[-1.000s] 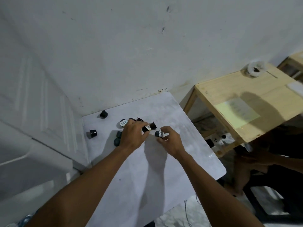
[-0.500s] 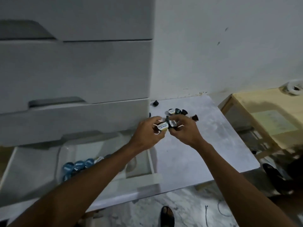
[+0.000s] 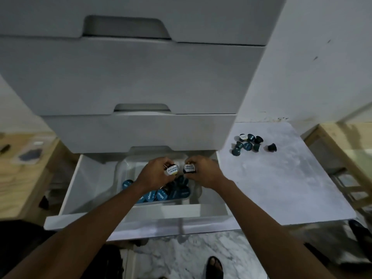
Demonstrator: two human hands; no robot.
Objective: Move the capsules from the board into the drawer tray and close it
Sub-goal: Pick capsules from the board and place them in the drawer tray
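The bottom drawer (image 3: 128,223) of a white cabinet stands pulled out, with a clear tray (image 3: 122,168) inside it. Several blue capsules (image 3: 161,195) lie in the tray. Both hands hover over the tray. My left hand (image 3: 156,175) grips a capsule with a white lid (image 3: 173,170). My right hand (image 3: 203,173) grips a dark capsule (image 3: 189,168). To the right, on the white board (image 3: 281,178), several dark capsules (image 3: 246,144) sit in a cluster near the far edge, and one capsule (image 3: 272,147) lies apart.
Two shut drawers (image 3: 130,77) rise above the open one. Wooden tables stand at the left (image 3: 22,178) and the right (image 3: 346,141). A sandalled foot (image 3: 215,266) rests on the marble floor below the drawer.
Both hands carried capsules from the board leftward to above the drawer tray. The camera swung left and down, and the open drawer fills the centre.
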